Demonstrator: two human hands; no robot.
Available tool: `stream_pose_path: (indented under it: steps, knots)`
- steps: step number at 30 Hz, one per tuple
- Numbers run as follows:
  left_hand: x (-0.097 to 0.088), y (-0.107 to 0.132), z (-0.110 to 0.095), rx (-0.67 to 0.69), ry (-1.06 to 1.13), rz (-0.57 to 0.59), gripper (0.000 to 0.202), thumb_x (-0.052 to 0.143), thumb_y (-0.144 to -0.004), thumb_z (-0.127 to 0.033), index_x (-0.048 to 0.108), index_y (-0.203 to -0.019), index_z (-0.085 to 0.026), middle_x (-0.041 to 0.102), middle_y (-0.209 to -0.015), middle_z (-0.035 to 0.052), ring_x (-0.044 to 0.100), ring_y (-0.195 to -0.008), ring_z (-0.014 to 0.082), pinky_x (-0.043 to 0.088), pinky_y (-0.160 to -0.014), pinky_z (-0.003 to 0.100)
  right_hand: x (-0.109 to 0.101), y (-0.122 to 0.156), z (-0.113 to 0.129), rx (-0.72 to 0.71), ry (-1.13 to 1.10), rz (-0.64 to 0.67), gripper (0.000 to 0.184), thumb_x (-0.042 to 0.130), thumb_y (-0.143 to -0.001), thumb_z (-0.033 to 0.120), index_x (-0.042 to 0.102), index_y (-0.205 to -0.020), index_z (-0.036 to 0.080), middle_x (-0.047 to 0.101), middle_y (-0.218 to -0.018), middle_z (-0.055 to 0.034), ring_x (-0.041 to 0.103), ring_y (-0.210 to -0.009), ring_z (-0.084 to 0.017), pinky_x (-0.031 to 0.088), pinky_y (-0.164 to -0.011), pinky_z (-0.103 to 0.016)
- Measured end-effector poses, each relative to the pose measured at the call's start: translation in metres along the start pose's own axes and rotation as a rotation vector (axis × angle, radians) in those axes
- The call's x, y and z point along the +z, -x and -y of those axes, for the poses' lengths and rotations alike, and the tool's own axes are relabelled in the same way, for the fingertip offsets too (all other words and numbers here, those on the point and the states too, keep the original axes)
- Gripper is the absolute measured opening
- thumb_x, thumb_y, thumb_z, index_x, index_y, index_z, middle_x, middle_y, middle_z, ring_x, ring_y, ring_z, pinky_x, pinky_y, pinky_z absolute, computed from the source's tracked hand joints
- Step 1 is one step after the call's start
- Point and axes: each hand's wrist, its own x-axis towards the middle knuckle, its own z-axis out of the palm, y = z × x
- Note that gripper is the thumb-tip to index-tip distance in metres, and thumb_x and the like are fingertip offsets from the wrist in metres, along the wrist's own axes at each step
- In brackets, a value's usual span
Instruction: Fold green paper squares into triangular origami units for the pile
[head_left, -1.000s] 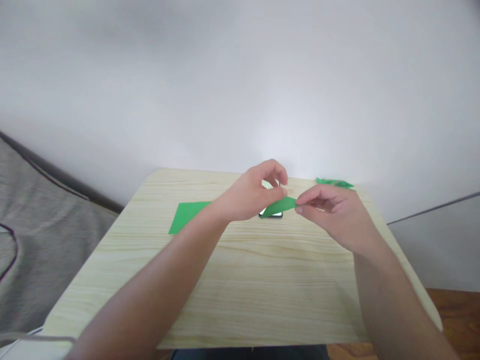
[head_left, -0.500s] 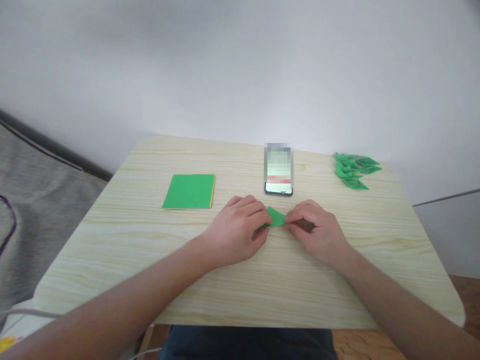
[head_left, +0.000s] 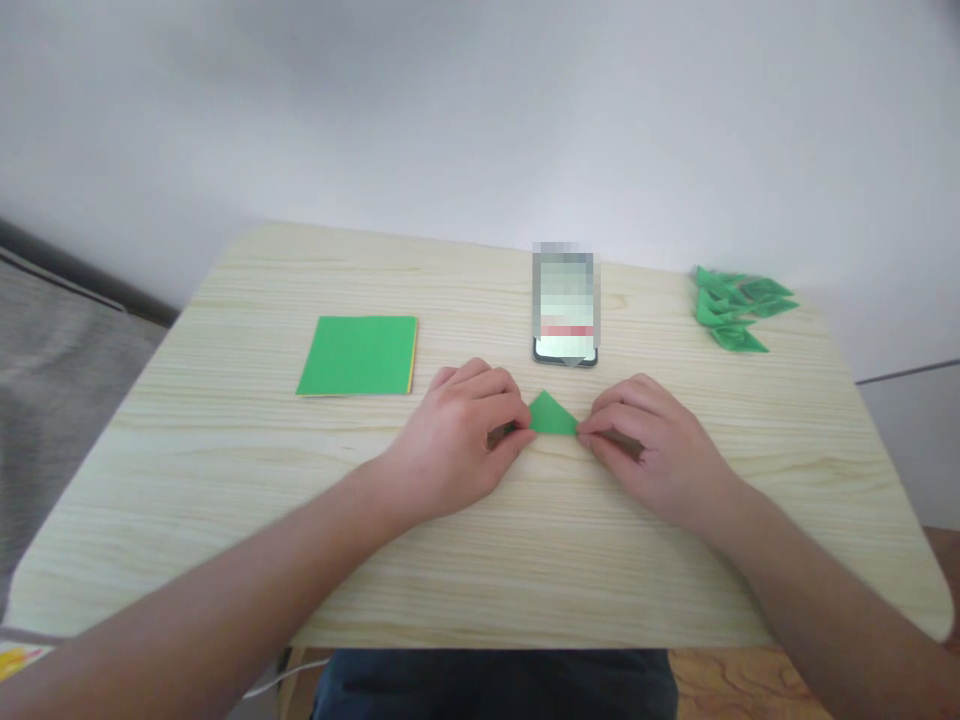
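Observation:
A small green paper piece (head_left: pixel 551 415), folded into a triangle, lies on the light wooden table (head_left: pixel 480 540) at its middle. My left hand (head_left: pixel 461 435) pinches its left corner with curled fingers. My right hand (head_left: pixel 649 445) pinches its right corner the same way. Both hands rest on the tabletop, one on each side of the paper.
A phone (head_left: pixel 566 305) lies face up just behind the paper. A stack of green square sheets (head_left: pixel 360 355) lies to the left. Several folded green pieces (head_left: pixel 735 305) are heaped at the back right corner. A grey wall stands behind the table.
My hands came down from above the table to its surface with the green strip, which now shows as a small triangle. The view has tilted down, so the phone and the heap show fully.

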Motion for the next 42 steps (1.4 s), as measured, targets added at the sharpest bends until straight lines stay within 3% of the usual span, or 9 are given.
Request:
stream_pose_path:
  steps: [9,17,24,32,38,42]
  knots:
    - [-0.005,0.005,0.003,-0.011,0.006,0.002,0.009,0.065,-0.092,-0.021,0.073,-0.087,-0.023,0.070,-0.098,0.0037,0.057,-0.099,0.0237,0.041,-0.091,0.042,0.001,0.007,0.004,0.034,0.152,0.026,0.007,0.063,-0.096,0.022,0.070,-0.095,0.023,0.072,-0.100,-0.0067,0.061,-0.095,-0.025,0.048,-0.082,-0.043]
    - [-0.006,0.008,0.003,-0.052,-0.005,0.005,0.005,0.067,-0.091,-0.022,0.070,-0.087,-0.022,0.069,-0.099,0.0043,0.055,-0.101,0.0249,0.042,-0.091,0.042,0.003,0.001,0.024,0.081,0.337,0.043,0.008,0.062,-0.096,0.025,0.069,-0.095,0.021,0.071,-0.100,-0.0086,0.061,-0.096,-0.029,0.045,-0.080,-0.045]
    - [-0.008,0.008,0.004,-0.013,-0.003,0.012,0.011,0.062,-0.094,-0.020,0.072,-0.089,-0.021,0.068,-0.097,0.0050,0.056,-0.100,0.0239,0.043,-0.090,0.040,0.014,-0.003,0.021,0.119,0.091,0.003,0.011,0.061,-0.099,0.028,0.071,-0.096,0.022,0.069,-0.098,-0.0074,0.060,-0.095,-0.026,0.047,-0.083,-0.042]
    - [-0.021,0.008,0.008,0.094,-0.046,0.090,0.020,0.054,-0.101,-0.021,0.074,-0.095,-0.023,0.070,-0.110,0.0034,0.058,-0.105,0.0219,0.044,-0.094,0.040,0.012,-0.007,0.021,0.228,0.042,-0.001,0.010,0.067,-0.095,0.029,0.073,-0.091,0.022,0.066,-0.095,-0.0063,0.057,-0.096,-0.026,0.047,-0.086,-0.043]
    - [-0.014,-0.001,-0.007,-0.011,-0.123,0.117,0.012,0.065,-0.094,-0.033,0.069,-0.092,-0.022,0.068,-0.100,0.0034,0.057,-0.101,0.0244,0.043,-0.087,0.041,0.014,-0.008,0.020,0.250,0.034,-0.008,0.007,0.069,-0.093,0.028,0.073,-0.090,0.023,0.066,-0.093,-0.0049,0.056,-0.094,-0.025,0.045,-0.084,-0.042]
    - [-0.005,-0.008,-0.011,-0.034,-0.140,0.124,0.015,0.060,-0.097,-0.031,0.067,-0.089,-0.021,0.067,-0.096,0.0028,0.056,-0.100,0.0241,0.040,-0.083,0.040,0.014,-0.004,0.019,0.246,0.018,-0.027,0.008,0.069,-0.094,0.030,0.073,-0.091,0.023,0.067,-0.093,-0.0046,0.057,-0.094,-0.025,0.045,-0.085,-0.042]
